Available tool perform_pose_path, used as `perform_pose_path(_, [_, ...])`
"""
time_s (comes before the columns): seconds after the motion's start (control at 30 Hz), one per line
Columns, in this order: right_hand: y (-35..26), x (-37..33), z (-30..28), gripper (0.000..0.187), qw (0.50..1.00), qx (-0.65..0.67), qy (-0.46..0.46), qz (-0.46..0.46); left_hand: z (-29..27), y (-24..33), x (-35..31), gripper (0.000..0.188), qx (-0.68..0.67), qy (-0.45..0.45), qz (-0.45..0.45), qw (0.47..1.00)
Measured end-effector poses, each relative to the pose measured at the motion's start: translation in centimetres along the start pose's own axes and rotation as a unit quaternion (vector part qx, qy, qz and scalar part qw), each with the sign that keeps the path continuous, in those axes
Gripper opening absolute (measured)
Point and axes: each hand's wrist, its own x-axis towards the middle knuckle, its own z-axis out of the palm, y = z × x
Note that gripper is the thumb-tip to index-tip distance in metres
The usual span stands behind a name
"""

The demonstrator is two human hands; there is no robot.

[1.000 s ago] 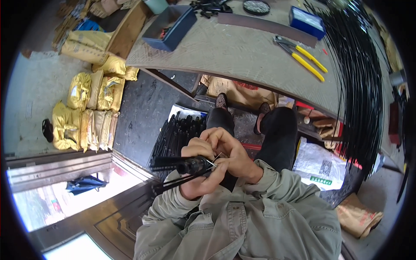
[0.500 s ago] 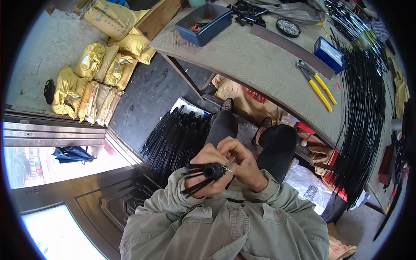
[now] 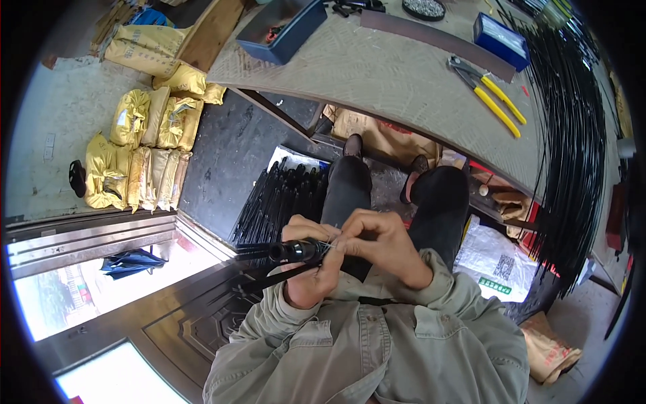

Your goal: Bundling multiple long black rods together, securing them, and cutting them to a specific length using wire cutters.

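Observation:
My left hand (image 3: 321, 273) is closed around a black umbrella frame (image 3: 291, 252), its hollow round end tilted toward me. Several thin black ribs stick out from it to the left. Close against it, the thumb and fingers of my right hand (image 3: 383, 246) pinch a fine silvery wire (image 3: 328, 244) at the frame's collar. Where the wire meets the frame is partly hidden by my fingers. Both hands are held in front of my chest, above my lap. Beyond my left hand, a bundle of black umbrella frames (image 3: 286, 198) lies on the floor by my leg.
The worktable (image 3: 377, 74) ahead bears cutters with yellow handles (image 3: 498, 104), a blue bin (image 3: 286, 44), a small blue box (image 3: 501, 44) and a dish of silvery bits (image 3: 424, 8). Long black rods (image 3: 572, 155) hang over its right side. Yellow sacks (image 3: 131, 118) are stacked at left.
The umbrella frame has tipped, so its end and ribs now point further left. My right hand has turned and stays pinching next to it. The view has shifted slightly.

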Motion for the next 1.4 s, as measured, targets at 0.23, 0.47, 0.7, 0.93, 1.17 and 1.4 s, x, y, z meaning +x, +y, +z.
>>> perform_pose_path(0.23, [1.1, 2.9, -0.9, 0.013, 0.983, 0.117, -0.112, 0.09, -0.2, -0.5, 0.6, 0.017, -0.018, 0.04, -0.021, 0.999])
perform_pose_path(0.47, [-4.6, 1.5, -5.5, 0.008, 0.999, -0.032, 0.003, -0.027, 0.6, -0.4, 2.2, 0.021, -0.08, -0.011, 0.001, 0.997])
perform_pose_path(0.7, [-8.9, 4.2, -16.3, 0.018, 0.629, -0.615, 0.381, -0.285, 1.2, -0.4, 3.8, 0.023, -0.147, -0.12, 0.031, 0.981])
perform_pose_path(0.93, [-8.5, 6.6, -18.4, 0.023, 0.533, -0.772, 0.332, -0.098, 1.2, -1.6, 4.0, 0.027, -0.178, -0.164, 0.044, 0.969])
perform_pose_path(1.17, [-8.3, 4.6, -17.8, 0.025, 0.542, -0.721, 0.409, -0.136, 1.3, -2.4, 4.8, 0.027, -0.181, -0.132, 0.036, 0.974])
perform_pose_path(1.4, [-11.7, -3.1, -4.2, 0.011, 0.704, -0.674, 0.182, -0.131, 1.5, -2.3, 4.7, 0.025, -0.206, -0.162, 0.024, 0.965])
